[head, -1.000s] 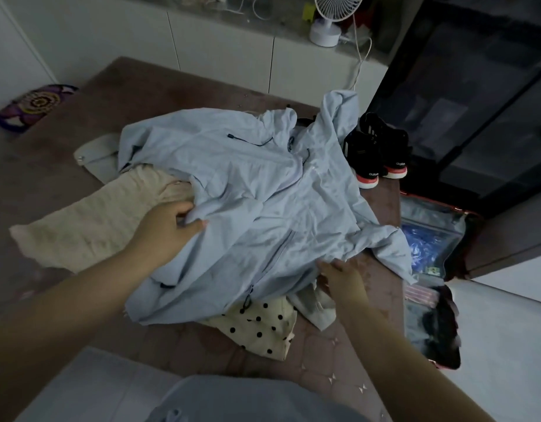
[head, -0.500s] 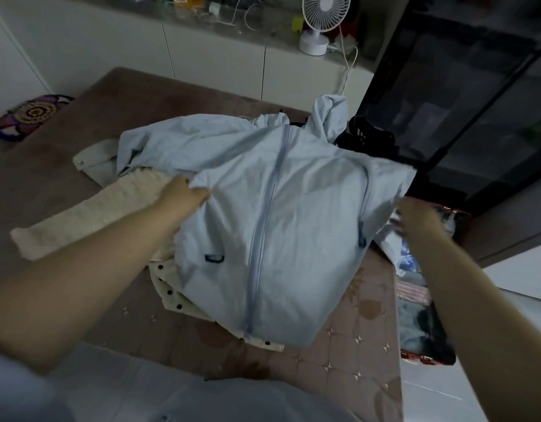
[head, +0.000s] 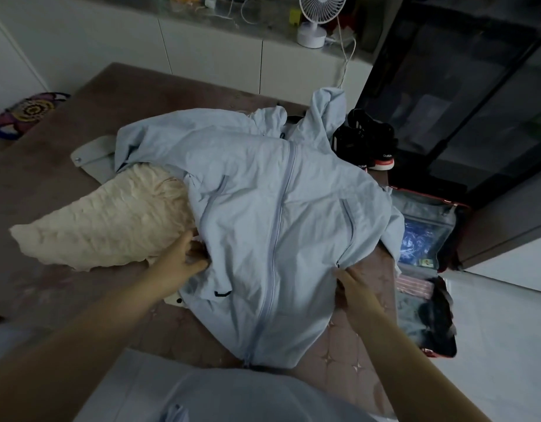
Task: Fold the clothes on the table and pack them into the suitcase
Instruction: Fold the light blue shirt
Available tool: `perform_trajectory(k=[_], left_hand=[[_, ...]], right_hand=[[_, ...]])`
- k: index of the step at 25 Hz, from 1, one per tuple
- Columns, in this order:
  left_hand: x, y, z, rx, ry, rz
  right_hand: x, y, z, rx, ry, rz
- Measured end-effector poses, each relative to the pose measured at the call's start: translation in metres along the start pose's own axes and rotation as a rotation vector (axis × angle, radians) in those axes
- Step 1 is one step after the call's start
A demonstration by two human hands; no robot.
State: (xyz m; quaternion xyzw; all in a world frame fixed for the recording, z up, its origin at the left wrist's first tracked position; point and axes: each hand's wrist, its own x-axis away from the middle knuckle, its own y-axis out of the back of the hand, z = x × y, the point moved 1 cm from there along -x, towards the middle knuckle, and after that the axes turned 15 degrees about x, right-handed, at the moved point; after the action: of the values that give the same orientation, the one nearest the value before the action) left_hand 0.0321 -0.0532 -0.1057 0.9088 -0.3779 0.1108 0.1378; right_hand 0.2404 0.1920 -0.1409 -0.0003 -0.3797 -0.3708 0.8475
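Zip-up hooded jacket lies front-up on the worktop, hood away, hem near; left hand and right hand pinch its side edges.

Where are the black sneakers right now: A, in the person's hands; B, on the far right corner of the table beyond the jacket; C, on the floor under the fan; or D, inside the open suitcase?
B: the black sneakers sit on the table at its far right corner, past the light blue jacket.
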Motion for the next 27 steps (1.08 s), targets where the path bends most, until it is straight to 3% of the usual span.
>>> perform_trajectory(k=[3,6,10,13,15,18,20,23,27], left_hand=[[-0.001,-0.008,0.009,-0.024,-0.025,-0.166],[0.004,-0.015,-0.003,-0.057,-0.123,-0.221],[0.008,0.005,-0.032,0.145,-0.086,-0.329],[0.002,0.021,-0.044,0.33,-0.014,-0.466],[0.003,0.011,-0.039,0.312,0.178,-0.39],[0.007,-0.001,-0.021,0.502,0.452,-0.377],[0.007,0.004,-0.013,0.512,0.43,-0.447],[0.006,0.011,-0.002,0.204,0.332,-0.532],[0.015,0.005,0.016,0.057,0.295,-0.543]], right_hand=[[0.0,0.005,0.014,0.132,0.059,-0.101],[-0.002,0.03,0.034,0.293,0.27,-0.183],[0.009,0.095,0.078,0.133,0.332,-0.373],[0.019,0.126,0.112,0.038,0.368,-0.296],[0.022,0.121,0.115,-0.046,0.358,-0.197],[0.029,0.097,0.103,-0.021,0.396,-0.055],[0.021,0.082,0.061,0.038,0.194,-0.038],[0.015,0.057,-0.001,0.134,-0.003,0.062],[0.013,0.051,0.012,0.14,0.112,-0.007]])
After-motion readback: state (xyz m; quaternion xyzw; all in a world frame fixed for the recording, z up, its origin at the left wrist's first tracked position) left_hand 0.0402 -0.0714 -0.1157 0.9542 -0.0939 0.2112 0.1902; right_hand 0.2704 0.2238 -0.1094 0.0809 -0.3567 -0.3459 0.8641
